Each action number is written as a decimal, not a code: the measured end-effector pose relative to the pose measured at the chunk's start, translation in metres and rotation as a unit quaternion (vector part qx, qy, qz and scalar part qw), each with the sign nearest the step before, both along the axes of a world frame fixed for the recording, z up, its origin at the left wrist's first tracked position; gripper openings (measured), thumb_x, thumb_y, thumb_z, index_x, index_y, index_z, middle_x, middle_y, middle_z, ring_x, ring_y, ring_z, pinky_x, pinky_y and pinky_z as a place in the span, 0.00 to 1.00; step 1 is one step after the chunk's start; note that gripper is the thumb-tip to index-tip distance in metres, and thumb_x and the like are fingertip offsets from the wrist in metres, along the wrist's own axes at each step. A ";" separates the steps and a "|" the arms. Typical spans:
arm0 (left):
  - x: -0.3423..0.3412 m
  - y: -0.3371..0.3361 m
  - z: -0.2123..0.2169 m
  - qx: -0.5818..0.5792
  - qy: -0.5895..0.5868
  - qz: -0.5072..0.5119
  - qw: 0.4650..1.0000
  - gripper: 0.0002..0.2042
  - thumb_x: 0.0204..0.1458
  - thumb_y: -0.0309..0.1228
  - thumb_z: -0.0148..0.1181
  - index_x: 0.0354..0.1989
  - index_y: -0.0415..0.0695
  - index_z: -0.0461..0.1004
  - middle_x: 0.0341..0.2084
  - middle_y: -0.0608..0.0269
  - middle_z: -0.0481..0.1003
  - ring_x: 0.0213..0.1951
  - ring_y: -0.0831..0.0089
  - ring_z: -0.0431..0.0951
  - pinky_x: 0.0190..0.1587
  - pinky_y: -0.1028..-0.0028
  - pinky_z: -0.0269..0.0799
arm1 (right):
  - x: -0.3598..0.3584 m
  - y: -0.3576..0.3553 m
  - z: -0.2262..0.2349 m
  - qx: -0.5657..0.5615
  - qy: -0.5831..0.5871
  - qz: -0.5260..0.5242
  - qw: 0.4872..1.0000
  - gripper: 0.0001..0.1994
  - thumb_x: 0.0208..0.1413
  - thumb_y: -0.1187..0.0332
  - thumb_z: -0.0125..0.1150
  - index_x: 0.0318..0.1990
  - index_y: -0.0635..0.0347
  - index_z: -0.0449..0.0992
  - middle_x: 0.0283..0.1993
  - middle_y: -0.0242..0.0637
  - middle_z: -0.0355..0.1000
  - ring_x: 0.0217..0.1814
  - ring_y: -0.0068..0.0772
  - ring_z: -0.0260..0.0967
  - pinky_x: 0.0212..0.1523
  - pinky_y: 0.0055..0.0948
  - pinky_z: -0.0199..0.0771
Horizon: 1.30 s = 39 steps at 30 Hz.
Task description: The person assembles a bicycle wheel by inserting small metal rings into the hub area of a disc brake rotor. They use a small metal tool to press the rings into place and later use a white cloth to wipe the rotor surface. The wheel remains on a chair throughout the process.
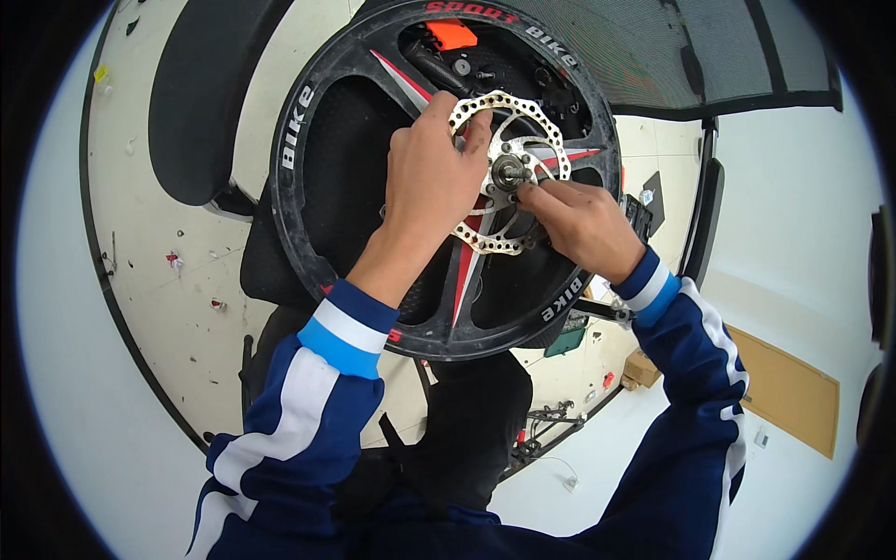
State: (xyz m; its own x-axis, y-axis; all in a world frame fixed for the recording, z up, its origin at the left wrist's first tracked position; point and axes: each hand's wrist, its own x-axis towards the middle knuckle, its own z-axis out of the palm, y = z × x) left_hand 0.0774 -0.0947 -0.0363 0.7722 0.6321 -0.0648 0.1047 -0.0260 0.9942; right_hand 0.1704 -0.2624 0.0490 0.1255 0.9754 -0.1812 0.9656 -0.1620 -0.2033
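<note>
A black bicycle wheel (290, 207) with red and white spoke markings lies flat in front of me. At its hub sits a silver brake disc (483, 245) with a ring of holes, and a dark axle (509, 172) stands up through the centre. My left hand (435, 172) is closed on the disc's upper left rim, thumb and fingers curled over the edge. Just right of the axle, the fingers of my right hand (586, 220) are pinched together, low against the hub. Whatever lies between those fingertips is hidden.
A black chair armrest (207, 103) is at the left, and a mesh chair back (644, 51) at the top right. An orange piece (452, 35) and small dark parts show through the wheel. Cardboard boxes (641, 368) and bicycle parts (553, 425) are on the littered floor.
</note>
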 end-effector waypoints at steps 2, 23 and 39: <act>0.000 0.000 0.001 0.004 0.013 -0.004 1.000 0.15 0.62 0.37 0.59 0.35 0.34 0.72 0.16 0.43 0.75 0.24 0.44 0.80 0.28 0.55 0.73 | 0.012 0.004 0.003 -0.005 -0.045 0.077 0.996 0.14 0.51 0.75 0.59 0.46 0.57 0.73 0.32 0.38 0.71 0.34 0.44 0.75 0.32 0.39 0.77; 0.000 -0.006 -0.004 0.034 -0.013 0.049 0.998 0.17 0.62 0.38 0.62 0.29 0.34 0.71 0.16 0.54 0.74 0.18 0.72 0.75 0.24 0.68 0.66 | -0.072 0.004 -0.044 0.142 -0.134 -0.276 0.941 0.11 0.53 0.78 0.57 0.43 0.56 0.72 0.26 0.41 0.71 0.23 0.49 0.73 0.24 0.41 0.74; -0.009 0.001 0.006 0.014 -0.017 -0.002 1.000 0.14 0.62 0.35 0.59 0.33 0.34 0.70 0.20 0.39 0.76 0.27 0.40 0.79 0.28 0.53 0.73 | 0.046 0.045 0.010 0.017 0.002 0.117 0.993 0.15 0.48 0.76 0.61 0.46 0.57 0.73 0.32 0.39 0.73 0.35 0.47 0.76 0.37 0.40 0.78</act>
State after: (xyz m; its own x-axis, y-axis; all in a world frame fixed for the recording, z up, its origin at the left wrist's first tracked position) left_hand 0.0687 -0.0937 -0.0298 0.7767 0.6295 -0.0206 0.0701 -0.0539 0.9961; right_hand 0.2163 -0.2178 0.0593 -0.1061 0.9832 -0.1485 0.9753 0.0739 -0.2079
